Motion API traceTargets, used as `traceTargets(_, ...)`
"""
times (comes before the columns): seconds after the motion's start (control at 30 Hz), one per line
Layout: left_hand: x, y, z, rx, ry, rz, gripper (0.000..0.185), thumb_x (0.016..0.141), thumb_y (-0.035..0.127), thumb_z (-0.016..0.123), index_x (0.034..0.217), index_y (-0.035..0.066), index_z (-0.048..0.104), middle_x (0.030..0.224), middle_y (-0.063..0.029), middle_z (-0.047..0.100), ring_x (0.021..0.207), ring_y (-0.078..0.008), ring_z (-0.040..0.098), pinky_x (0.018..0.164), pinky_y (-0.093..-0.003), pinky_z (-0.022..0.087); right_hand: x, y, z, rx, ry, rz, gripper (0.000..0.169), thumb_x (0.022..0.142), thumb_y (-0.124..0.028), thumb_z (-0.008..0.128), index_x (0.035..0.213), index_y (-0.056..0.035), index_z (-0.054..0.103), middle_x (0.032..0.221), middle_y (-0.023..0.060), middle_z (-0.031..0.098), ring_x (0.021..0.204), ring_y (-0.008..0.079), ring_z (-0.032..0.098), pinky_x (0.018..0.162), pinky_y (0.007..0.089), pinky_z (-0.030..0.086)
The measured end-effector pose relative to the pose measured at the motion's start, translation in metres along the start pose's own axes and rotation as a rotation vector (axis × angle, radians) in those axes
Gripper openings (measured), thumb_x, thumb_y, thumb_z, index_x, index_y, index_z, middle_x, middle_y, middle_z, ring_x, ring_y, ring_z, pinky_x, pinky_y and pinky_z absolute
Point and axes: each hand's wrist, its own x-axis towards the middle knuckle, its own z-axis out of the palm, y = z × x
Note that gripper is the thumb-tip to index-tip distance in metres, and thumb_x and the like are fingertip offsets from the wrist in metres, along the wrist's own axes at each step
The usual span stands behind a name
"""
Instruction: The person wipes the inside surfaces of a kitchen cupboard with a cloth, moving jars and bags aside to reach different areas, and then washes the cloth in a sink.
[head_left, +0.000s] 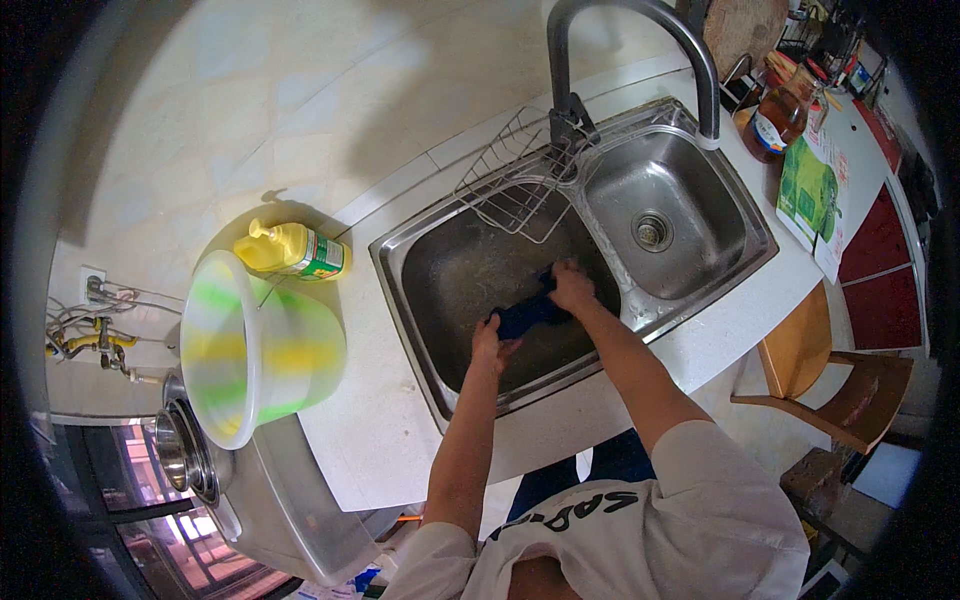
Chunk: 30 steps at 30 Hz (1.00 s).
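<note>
A dark blue cloth (529, 315) is stretched between my two hands over the large left basin (457, 262) of a stainless steel double sink. My left hand (495, 345) grips its lower left end, thumb on top. Its upper right end is in my right hand (572, 288), which is slightly blurred and lies near the divider between the basins. A wire rack (517, 187) hangs over the back of the large basin, beside the dark faucet (559, 90). The faucet's spout points over the small right basin (667, 195).
On the counter (375, 450) at left stand a green, yellow and white plastic bucket (300, 352) and a yellow pump bottle (300, 251). A glass jar of brown liquid (780, 120) and a green printed sheet (810, 187) lie right. A wooden chair (847, 397) stands below.
</note>
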Motion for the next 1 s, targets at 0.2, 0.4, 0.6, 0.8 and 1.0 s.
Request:
traceTargets(0.2, 0.012, -0.009, -0.018, 0.101, 0.008, -0.135, 0.069, 0.088, 0.048, 0.049, 0.14, 0.009, 0.024, 0.14, -0.0142, 0.03, 0.121, -0.0369, 0.041, 0.095, -0.0583, 0.036, -0.007, -0.007, 0.051, -0.017, -0.194, -0.033, 0.056, 0.076, -0.025, 0.068, 0.126, -0.0098, 0.049, 0.13, 0.018, 0.046, 0.113, 0.0329, 0.05, 0.091, 0.0403, 0.044)
traceTargets(0.4, 0.016, -0.009, -0.009, -0.186, -0.241, -0.184, 0.064, 0.086, 0.063, 0.037, 0.13, 0.017, 0.041, 0.133, -0.0112, 0.042, 0.116, -0.0341, 0.045, 0.092, -0.0578, 0.036, -0.057, -0.069, -0.001, 0.727, -0.047, -0.477, 0.03, 0.075, -0.023, 0.069, 0.099, -0.0071, 0.061, 0.098, 0.0153, 0.059, 0.094, 0.0324, 0.057, 0.08, 0.0387, 0.045)
traceTargets(0.6, 0.041, -0.025, -0.026, -0.827, -0.562, -0.12, 0.047, 0.09, 0.047, 0.037, 0.124, 0.015, 0.047, 0.124, -0.0118, 0.049, 0.109, -0.0299, 0.05, 0.09, -0.0493, 0.041, -0.112, -0.114, -0.03, 0.647, -0.024, -0.62, 0.027, 0.08, -0.028, 0.064, 0.099, -0.0098, 0.061, 0.098, 0.0155, 0.057, 0.093, 0.0329, 0.057, 0.082, 0.0399, 0.044)
traceTargets(0.8, 0.026, -0.009, -0.006, -0.044, -0.055, 0.005, 0.047, 0.095, 0.037, 0.043, 0.133, 0.012, 0.036, 0.124, -0.0103, 0.05, 0.107, -0.0245, 0.053, 0.086, -0.0412, 0.047, -0.029, -0.058, 0.017, 0.291, -0.029, -0.244, 0.03, 0.088, -0.027, 0.051, 0.109, -0.0076, 0.057, 0.104, 0.0164, 0.057, 0.094, 0.0343, 0.056, 0.081, 0.0449, 0.045)
traceTargets(1.0, 0.008, 0.006, -0.007, -0.101, 0.171, -0.007, 0.048, 0.094, 0.031, 0.048, 0.134, 0.009, 0.034, 0.131, -0.0119, 0.041, 0.108, -0.031, 0.05, 0.084, -0.0422, 0.047, 0.005, -0.011, 0.036, -0.118, 0.191, -0.2, 0.037, 0.087, -0.022, 0.05, 0.121, -0.0097, 0.053, 0.121, 0.0119, 0.051, 0.11, 0.0348, 0.051, 0.084, 0.0514, 0.045)
